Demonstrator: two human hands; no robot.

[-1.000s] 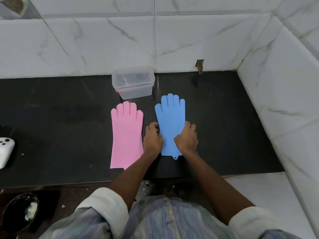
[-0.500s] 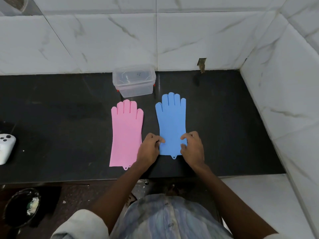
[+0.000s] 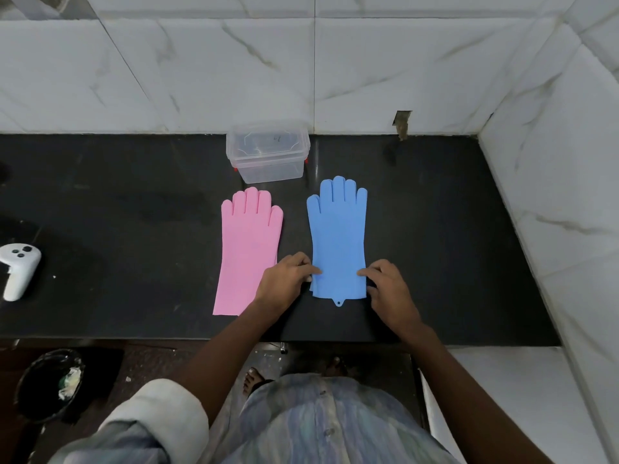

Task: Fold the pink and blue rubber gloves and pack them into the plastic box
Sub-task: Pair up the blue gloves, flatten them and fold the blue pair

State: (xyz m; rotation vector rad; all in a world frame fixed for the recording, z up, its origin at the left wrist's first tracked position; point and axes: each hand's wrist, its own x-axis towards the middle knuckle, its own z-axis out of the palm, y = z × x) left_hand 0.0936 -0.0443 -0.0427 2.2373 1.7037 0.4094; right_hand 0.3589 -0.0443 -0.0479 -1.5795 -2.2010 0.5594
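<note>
My left hand (image 3: pixel 284 283) pinches the left edge of the blue glove (image 3: pixel 338 242) near its cuff, and my right hand (image 3: pixel 388 286) pinches the right edge. The hands are apart, one on each side. The blue glove lies flat near the front edge of the bench (image 3: pixel 452 229), fingers pointing to the wall. The pink glove (image 3: pixel 248 249) lies flat just beside it on the left, partly under my left hand. The box (image 3: pixel 268 152) stands at the back edge, lid on.
</note>
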